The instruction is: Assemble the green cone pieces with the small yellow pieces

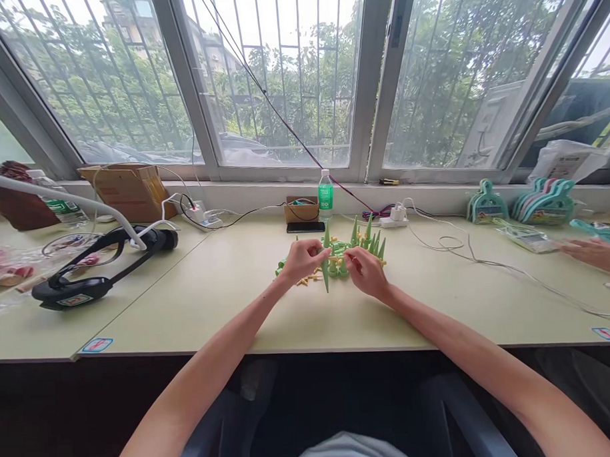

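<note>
My left hand (pixel 304 259) pinches a long green pointed piece (pixel 326 276), held upright above the table, its tips up and down. Close to its right, my right hand (pixel 366 272) is closed in a pinch on a small yellow piece (pixel 337 257) that reaches toward the green one; whether the two are joined I cannot tell. Behind and between both hands lies a cluster of green plastic parts (pixel 342 270), with several green spikes (pixel 369 234) standing up on the right. Small yellow pegs (pixel 307 280) lie loose under my left hand.
Behind the parts are a phone (pixel 305 227), a small cardboard box (pixel 301 211) and a bottle (pixel 325 193). A black headset (pixel 86 279) lies left. Cables (pixel 516 272), hangers (pixel 544 203) and another person's hand (pixel 599 255) are at right. The table's front edge (pixel 309 351) runs below my forearms.
</note>
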